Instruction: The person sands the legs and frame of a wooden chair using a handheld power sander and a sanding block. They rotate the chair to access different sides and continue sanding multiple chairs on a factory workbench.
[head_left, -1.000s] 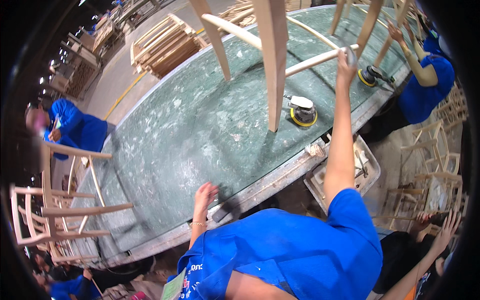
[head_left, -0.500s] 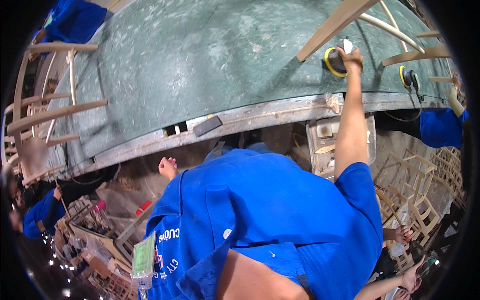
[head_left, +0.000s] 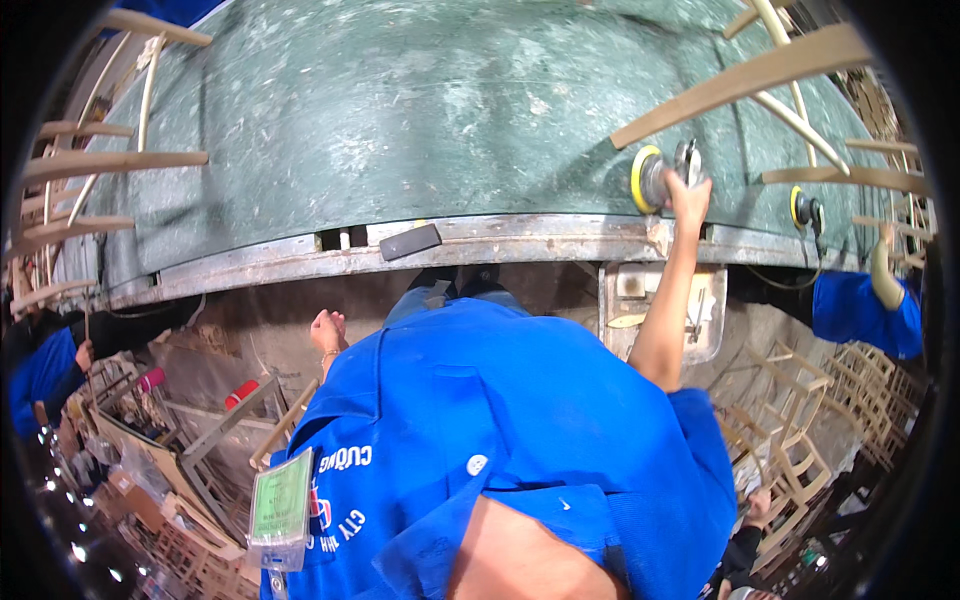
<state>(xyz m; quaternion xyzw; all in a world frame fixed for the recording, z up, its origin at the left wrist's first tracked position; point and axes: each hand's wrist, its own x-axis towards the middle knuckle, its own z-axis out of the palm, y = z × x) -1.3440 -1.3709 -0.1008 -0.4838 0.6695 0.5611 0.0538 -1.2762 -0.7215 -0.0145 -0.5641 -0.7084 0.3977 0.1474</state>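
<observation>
My right hand (head_left: 690,197) grips a round orbital sander (head_left: 655,182) with a grey body and a yellow-rimmed pad. The sander stands tilted on the right part of the green worktop (head_left: 400,120), its pad turned to the left. Just beyond it, the tip of a wooden chair leg (head_left: 740,88) reaches over the worktop. At my left side, off the front edge, my left hand (head_left: 327,330) hangs with curled fingers and nothing visible in them. A dark rectangular block (head_left: 410,242) lies on the metal front rail, nearer to my left hand than to my right.
Wooden chair frames stand at the left (head_left: 120,165) and right end of the worktop. A second yellow-rimmed sander (head_left: 805,208) rests farther right, near a co-worker's blue sleeve (head_left: 868,312). Below the front edge is a grey tray (head_left: 712,335) with small pieces.
My right hand has brought the sander closer to the worktop's front edge. The view has shifted, and my left hand stays low at my side.
</observation>
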